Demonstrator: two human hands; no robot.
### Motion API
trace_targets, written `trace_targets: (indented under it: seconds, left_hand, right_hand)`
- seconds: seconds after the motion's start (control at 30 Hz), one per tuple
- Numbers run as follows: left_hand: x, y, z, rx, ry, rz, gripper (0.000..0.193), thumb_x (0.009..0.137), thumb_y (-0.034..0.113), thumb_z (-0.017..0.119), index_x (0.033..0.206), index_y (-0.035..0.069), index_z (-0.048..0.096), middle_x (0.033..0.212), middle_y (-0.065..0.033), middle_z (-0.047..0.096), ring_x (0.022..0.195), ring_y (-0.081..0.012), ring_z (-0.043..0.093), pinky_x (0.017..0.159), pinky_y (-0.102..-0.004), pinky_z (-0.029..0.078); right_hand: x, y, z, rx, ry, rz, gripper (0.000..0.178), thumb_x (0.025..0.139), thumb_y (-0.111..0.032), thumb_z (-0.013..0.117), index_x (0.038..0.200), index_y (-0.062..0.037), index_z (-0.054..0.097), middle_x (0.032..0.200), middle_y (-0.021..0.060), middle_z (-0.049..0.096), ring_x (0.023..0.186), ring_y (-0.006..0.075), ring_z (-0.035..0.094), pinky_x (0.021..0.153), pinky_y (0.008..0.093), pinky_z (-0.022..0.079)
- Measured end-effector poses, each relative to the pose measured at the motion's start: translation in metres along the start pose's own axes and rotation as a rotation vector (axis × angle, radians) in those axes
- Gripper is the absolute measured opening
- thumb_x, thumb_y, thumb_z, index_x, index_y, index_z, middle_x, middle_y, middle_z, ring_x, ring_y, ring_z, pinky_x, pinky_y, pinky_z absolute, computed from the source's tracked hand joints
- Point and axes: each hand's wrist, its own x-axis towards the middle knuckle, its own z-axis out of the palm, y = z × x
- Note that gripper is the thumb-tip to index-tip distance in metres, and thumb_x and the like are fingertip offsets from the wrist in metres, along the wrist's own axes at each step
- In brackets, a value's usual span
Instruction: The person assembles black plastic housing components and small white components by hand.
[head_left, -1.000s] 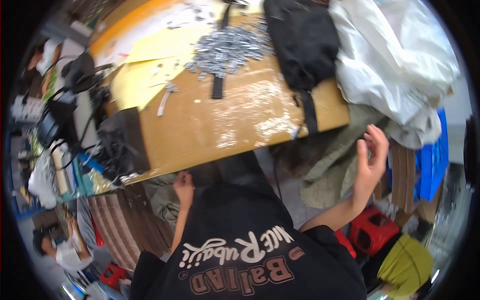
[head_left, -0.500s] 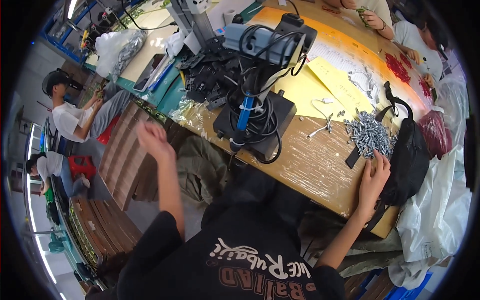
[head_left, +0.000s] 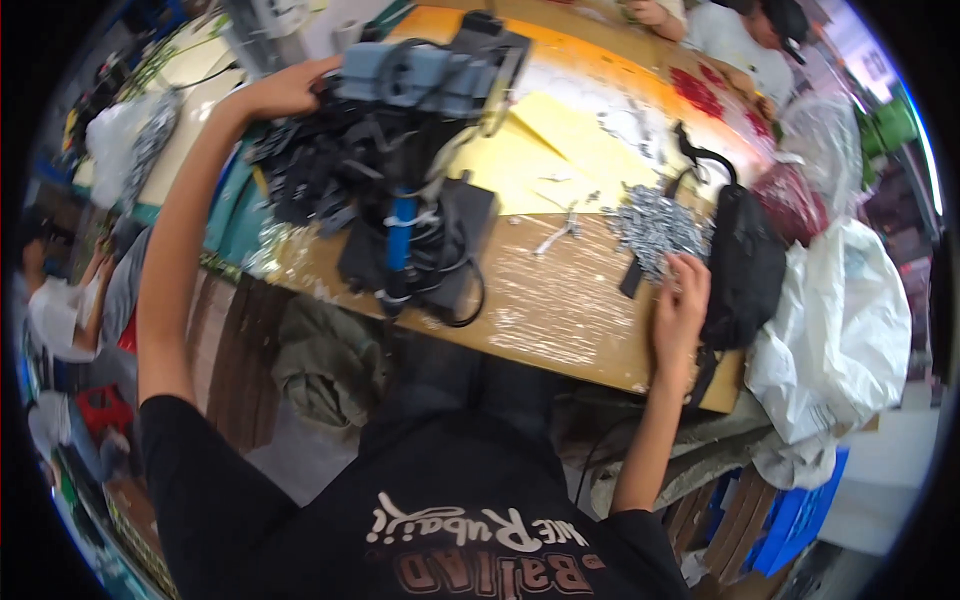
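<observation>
My left hand (head_left: pixel 288 90) reaches far across the table, over a heap of black plastic parts (head_left: pixel 310 170) beside a grey box-shaped device wrapped in black cable (head_left: pixel 415 75). Its fingertips run in by the device and are partly hidden, so I cannot see whether they hold anything. My right hand (head_left: pixel 681 310) rests at the near edge of a pile of small grey metal pieces (head_left: pixel 650 228), fingers loosely bent and slightly apart, with nothing visible in them. Just left of it lies a small flat black piece (head_left: pixel 631 279).
A black base unit with coiled cable and a blue-handled tool (head_left: pixel 401 235) stands mid-table. Yellow paper (head_left: pixel 540 160) lies behind. A black bag (head_left: pixel 745 265) and white sack (head_left: pixel 835 330) are at right. Co-workers sit across the table, near red parts (head_left: pixel 695 92), and at far left.
My left hand has swung up and forward from beside the table to the black parts and grey device. My right hand stays by the metal pile. The whole view has shifted.
</observation>
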Motion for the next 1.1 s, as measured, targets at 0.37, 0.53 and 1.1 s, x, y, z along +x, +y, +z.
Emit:
trace_targets:
  seconds: [0.37,0.53,1.1]
  left_hand:
    - [-0.011,0.043,-0.014,0.204,0.122,-0.153,0.043,0.068,0.002,0.055,0.11,0.001,0.048,0.103,-0.0139,0.055,0.096,-0.0255,0.052,0.08,-0.0323,0.041]
    - [-0.048,0.008,-0.024,0.279,0.406,0.125,0.032,0.079,0.005,0.056,0.111,0.003,0.052,0.101,-0.0065,0.057,0.09,-0.0181,0.054,0.078,-0.0291,0.041]
    - [-0.085,0.322,0.206,-1.424,0.23,-0.341,0.013,0.081,0.009,0.059,0.091,0.001,0.055,0.078,0.0034,0.054,0.068,-0.0007,0.047,0.059,-0.0146,0.036]
  right_hand:
    - [-0.002,0.024,0.002,0.116,-0.013,-0.006,0.013,0.079,0.003,0.054,0.09,0.0001,0.059,0.085,0.0073,0.055,0.069,0.0135,0.053,0.062,0.023,0.042]
    - [-0.001,0.021,0.005,0.213,-0.013,0.034,0.01,0.078,0.001,0.057,0.088,0.0008,0.058,0.081,0.0063,0.055,0.065,0.0117,0.053,0.06,0.0226,0.043]
    - [-0.006,0.026,-0.003,0.277,-0.102,0.144,0.013,0.071,-0.001,0.062,0.082,-0.0005,0.056,0.082,0.0095,0.053,0.082,0.0261,0.05,0.073,0.0331,0.04]
